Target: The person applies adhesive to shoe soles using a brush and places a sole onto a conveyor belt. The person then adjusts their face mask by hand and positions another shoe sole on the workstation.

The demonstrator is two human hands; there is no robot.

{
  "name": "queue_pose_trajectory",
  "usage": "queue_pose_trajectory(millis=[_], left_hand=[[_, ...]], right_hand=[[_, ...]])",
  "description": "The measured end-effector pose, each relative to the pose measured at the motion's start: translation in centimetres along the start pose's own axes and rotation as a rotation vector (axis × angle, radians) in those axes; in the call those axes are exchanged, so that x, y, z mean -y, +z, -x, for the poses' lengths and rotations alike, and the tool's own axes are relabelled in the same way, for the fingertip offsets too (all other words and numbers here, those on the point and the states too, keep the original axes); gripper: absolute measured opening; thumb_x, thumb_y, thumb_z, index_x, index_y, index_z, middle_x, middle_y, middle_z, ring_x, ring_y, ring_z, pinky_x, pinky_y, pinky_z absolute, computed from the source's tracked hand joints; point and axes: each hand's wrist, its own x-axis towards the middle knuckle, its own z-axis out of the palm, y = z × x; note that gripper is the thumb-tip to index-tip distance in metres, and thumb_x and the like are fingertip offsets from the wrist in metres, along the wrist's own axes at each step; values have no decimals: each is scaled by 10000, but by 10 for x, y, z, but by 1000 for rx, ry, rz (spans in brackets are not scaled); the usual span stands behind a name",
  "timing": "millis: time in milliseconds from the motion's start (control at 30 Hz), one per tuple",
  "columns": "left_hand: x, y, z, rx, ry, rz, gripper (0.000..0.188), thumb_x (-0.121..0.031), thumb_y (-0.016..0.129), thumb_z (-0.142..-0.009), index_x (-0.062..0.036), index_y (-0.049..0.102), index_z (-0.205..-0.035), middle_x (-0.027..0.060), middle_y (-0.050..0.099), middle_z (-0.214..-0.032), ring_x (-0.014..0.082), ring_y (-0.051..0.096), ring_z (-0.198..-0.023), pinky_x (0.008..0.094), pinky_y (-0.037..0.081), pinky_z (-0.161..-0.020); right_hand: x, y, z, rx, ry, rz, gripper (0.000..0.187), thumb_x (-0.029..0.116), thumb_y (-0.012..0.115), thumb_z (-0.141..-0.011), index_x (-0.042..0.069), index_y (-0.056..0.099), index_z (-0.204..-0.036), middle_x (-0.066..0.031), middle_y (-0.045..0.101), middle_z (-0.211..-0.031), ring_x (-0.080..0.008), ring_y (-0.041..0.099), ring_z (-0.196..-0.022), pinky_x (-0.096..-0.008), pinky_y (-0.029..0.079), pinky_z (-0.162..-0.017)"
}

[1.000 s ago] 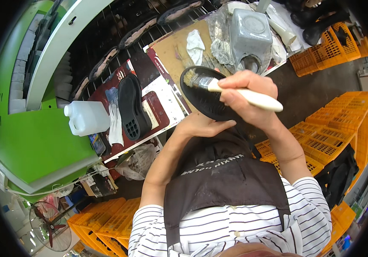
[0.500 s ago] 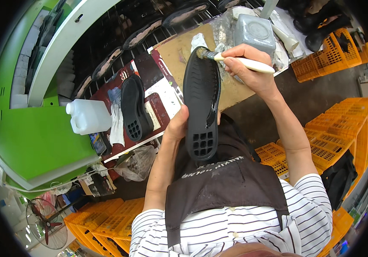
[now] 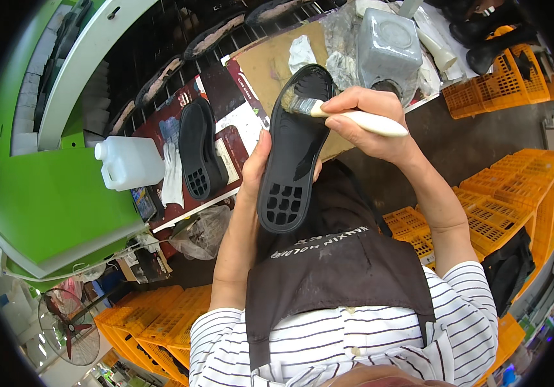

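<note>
1. Two hands of mine show in the head view, both busy: my left hand holds a black shoe sole, and my right hand holds a paintbrush.
2. My left thumb lies along the sole's left edge, and a fingertip shows at its right edge; the rest of that hand is hidden behind it.
3. The sole is in front of me above my dark apron, its gridded heel nearest me and its toe end pointing away, leaning a little right. Glossy patches shine on its face.
4. My right thumb and fingers close round the brush's white handle; its bristles touch the sole near the left edge of the forepart.
5. On the desk to my left lies a second black sole, with a white cloth and a white jug beside it.
6. Farther off, to the right, sits a grey container.
</note>
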Motion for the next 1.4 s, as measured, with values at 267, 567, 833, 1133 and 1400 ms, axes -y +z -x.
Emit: queue_pose_trajectory(millis=[267, 567, 833, 1133, 1400], left_hand=[[-6, -8, -1, -22, -58, 195, 821, -669, 246, -948, 45, 500, -1264, 180, 647, -1036, 241, 662, -845, 320, 555, -753], [-13, -1, -12, -245, 45, 74, 774, -633, 235, -970, 23, 477, -1301, 167, 652, -1020, 227, 661, -835, 325, 553, -729], [-20, -9, -12, -159, -14, 80, 664, -572, 286, -989, 7, 541, -1191, 169, 653, -840, 212, 647, -673, 314, 545, -594], [-31, 9, -5, -284, -246, 183, 460, -401, 443, -993, 7, 585, -1152, 150, 678, -1007, 221, 691, -802, 333, 589, -728], [-31, 5, -6, -286, -660, 93, 373, -356, 538, -954, -4, 628, -1043, 121, 696, -891, 201, 697, -709, 302, 597, -641]], right_hand=[[12, 10, 4, 144, -107, -20, 164, 58, 720, -809, -26, 646, -929, -127, 676, -802, -205, 657, -669, -282, 500, -590], [22, 26, 13, 246, -109, -68, 165, 61, 736, -788, -11, 655, -913, -120, 681, -785, -229, 655, -646, -297, 504, -571], [38, 38, 16, 284, -123, -133, 182, 111, 756, -776, 14, 654, -892, -102, 676, -760, -237, 648, -619, -301, 495, -551], [52, 34, 3, 368, -137, -244, 212, 157, 769, -776, -16, 659, -830, -127, 688, -760, -248, 655, -607, -308, 512, -552], [48, 27, -17, 508, -199, -289, 243, 203, 783, -775, -7, 669, -822, -105, 680, -727, -223, 643, -587, -295, 504, -545]])
